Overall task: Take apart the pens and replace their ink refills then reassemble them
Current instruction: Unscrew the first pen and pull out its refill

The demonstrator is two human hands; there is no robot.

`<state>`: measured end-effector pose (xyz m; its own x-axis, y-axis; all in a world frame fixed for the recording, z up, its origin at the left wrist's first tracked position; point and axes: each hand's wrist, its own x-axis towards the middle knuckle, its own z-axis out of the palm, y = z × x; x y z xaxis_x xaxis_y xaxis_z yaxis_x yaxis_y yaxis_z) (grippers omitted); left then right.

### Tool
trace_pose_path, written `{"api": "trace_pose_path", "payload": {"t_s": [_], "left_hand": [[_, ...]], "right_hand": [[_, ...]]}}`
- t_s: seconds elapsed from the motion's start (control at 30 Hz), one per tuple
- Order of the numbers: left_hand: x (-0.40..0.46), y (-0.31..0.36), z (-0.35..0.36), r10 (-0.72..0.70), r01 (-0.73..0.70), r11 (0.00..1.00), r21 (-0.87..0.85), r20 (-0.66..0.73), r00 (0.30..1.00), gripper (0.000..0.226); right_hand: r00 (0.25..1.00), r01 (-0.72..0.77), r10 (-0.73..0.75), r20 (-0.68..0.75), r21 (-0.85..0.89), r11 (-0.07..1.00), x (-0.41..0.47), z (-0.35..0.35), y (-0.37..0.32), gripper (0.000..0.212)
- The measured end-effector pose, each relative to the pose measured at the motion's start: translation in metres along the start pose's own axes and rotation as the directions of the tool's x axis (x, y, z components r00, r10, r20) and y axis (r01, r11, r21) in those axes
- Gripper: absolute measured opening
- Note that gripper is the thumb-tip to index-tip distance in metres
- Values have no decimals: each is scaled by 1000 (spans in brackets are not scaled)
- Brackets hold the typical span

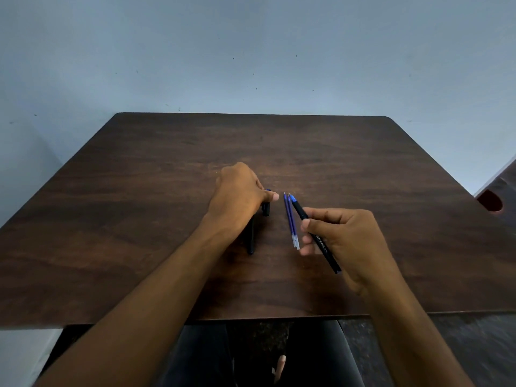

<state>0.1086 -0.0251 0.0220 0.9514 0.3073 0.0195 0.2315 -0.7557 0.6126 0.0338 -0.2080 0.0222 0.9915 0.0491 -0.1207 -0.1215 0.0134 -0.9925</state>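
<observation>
Presently on the dark wood table [167, 247], listed left to right.

Left hand [237, 194]: knuckles up, fingers curled down over a short black piece, probably a pen cap [266, 209], which shows just beside the thumb. Whether the fingers actually clasp it cannot be told; the palm hides the contact. A second black pen [251, 238] lies flat under the wrist, mostly hidden.

Two blue refills [291, 222]: side by side, touching, flat on the table between the hands, tips pointing away from the person, pale ends nearest.

Right hand [346, 241]: holds a black pen with blue tip [318, 236] pinched between thumb and forefinger near the front third, barrel lifted off the table and angled back across the palm.

Handling notes, by judgement: pen barrel light, stiff, smooth plastic, likely to slip if held loosely; best gripped on the barrel near the front section while the other hand turns the tip. Refills thin and slightly bendable, prone to rolling; pick up near mid-length, away from the inked point.
</observation>
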Motion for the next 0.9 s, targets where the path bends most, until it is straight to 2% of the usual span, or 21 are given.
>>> {"api": "trace_pose_path", "payload": {"t_s": [0.13,0.37,0.57,0.67,0.73,0.8,0.9], "left_hand": [[11,4,4,-21,11,994,111,88,996,28],[12,7,4,-50,5,976,216,206,977,36],[-4,0,-3,59,-69,993,100,100,993,34],[-24,-8,-10,157,-170,976,-135,-102,982,17],[-38,-16,-13,146,-194,919,-342,-161,976,12],[-48,-23,-11,97,-133,813,-567,-93,991,13],[-61,-25,-8,75,54,630,-775,130,989,16]], "right_hand": [[1000,16,-17,-22,-33,999,0,0,0,11],[999,6,-7,-34,-30,1000,2,3,4,14],[999,22,-22,-40,9,1000,4,3,7,16],[999,38,-37,-25,29,999,5,3,9,16],[999,42,-43,11,70,997,5,4,9,17],[998,42,-49,45,133,990,7,6,11,20],[993,44,-63,95,187,981,9,11,12,26]]}}
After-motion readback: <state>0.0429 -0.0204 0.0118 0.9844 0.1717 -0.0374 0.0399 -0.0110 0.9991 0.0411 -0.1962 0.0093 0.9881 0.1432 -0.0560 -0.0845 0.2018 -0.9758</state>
